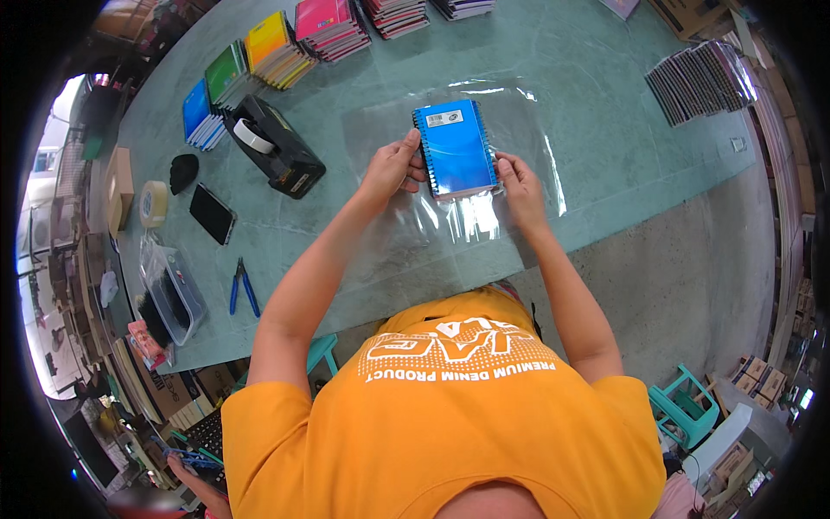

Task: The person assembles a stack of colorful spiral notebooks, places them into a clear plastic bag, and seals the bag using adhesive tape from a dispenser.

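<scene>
A blue spiral-bound notebook, with a white label near its top, lies on a clear plastic sheet on the green table. The page edges below its cover look thick; I cannot tell whether it is one notebook or a small pile. My left hand grips the left edge, thumb on top by the spiral and fingers partly hidden beside it. At the lower right edge, my right hand holds the notebook between thumb and fingers. The plastic spreads around and beneath the notebook, shiny and creased toward me.
Left of the sheet stands a black tape dispenser. Notebook piles in blue, green, yellow and pink line the far side. A phone, blue-handled cutters and a plastic box lie left; dark wrapped notebooks sit far right.
</scene>
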The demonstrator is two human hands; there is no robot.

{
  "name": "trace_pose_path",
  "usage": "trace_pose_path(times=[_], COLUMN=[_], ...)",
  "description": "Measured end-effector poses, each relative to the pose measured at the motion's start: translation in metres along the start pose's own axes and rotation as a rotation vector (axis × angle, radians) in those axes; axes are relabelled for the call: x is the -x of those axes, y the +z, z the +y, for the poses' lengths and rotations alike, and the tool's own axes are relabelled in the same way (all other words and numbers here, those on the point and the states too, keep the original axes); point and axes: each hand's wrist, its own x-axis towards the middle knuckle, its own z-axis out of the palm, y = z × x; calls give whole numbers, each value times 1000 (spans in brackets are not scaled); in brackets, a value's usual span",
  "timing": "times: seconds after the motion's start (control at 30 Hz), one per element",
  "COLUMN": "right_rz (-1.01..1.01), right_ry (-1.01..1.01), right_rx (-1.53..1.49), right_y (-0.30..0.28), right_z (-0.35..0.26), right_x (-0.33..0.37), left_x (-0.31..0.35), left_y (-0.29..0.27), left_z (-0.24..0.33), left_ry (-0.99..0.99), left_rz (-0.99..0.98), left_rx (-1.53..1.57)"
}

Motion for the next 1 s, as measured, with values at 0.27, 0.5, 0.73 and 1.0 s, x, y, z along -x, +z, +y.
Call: trace_pose_path(times=[0.27,0.5,0.73,1.0], right_rz=[-121,-104,-51,-1373], right_ry=[15,35,169,-210], right_rx=[-102,8,-130,-232], right_y=[-1,3,-56,15], right_z=[3,-9,-33,-55], right_x=[-2,1,25,129], left_x=[2,4,19,98], left_y=[-5,0,-7,152], left_z=[0,-5,15,76], left_ry=[30,59,634,821], left_rz=[-112,-60,276,-374], left_rx=[55,27,-465,-609])
